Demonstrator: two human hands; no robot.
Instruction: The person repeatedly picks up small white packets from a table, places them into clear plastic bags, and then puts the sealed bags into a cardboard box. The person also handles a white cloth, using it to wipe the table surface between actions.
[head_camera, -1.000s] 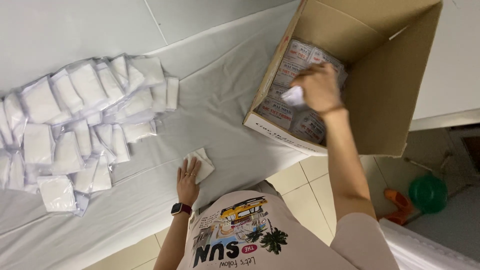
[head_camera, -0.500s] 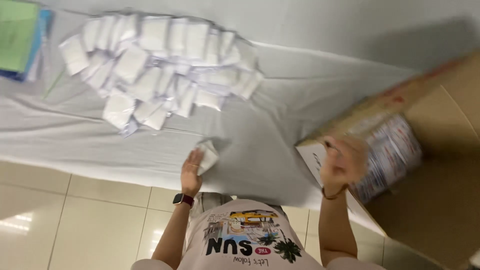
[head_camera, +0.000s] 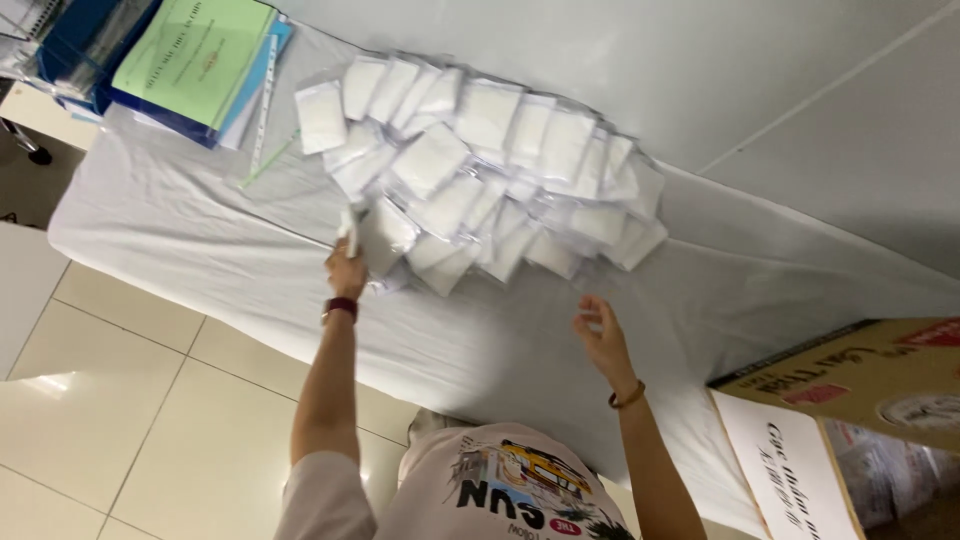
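Folders (head_camera: 195, 60): stacked at the worktop's (head_camera: 150, 215) far left, untouched.
Left hand (head_camera: 347, 268): closed on one white packet (head_camera: 350, 228) at the pile's near edge; best laid flat, overlapping its neighbours.
Pile (head_camera: 490, 175): white packets fanned mid-worktop.
Right hand (head_camera: 603, 335): open, empty, hovering near the pile.
Box (head_camera: 860, 400): cardboard, far right.

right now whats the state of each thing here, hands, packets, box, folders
left hand: raised at the pile's near edge, holding one white packet
right hand: open, empty, over the white sheet
pile of white packets: spread out, overlapping, sealed in clear wrap
cardboard box: open, at the table's right end
stack of folders: closed, lying flat, green one on top
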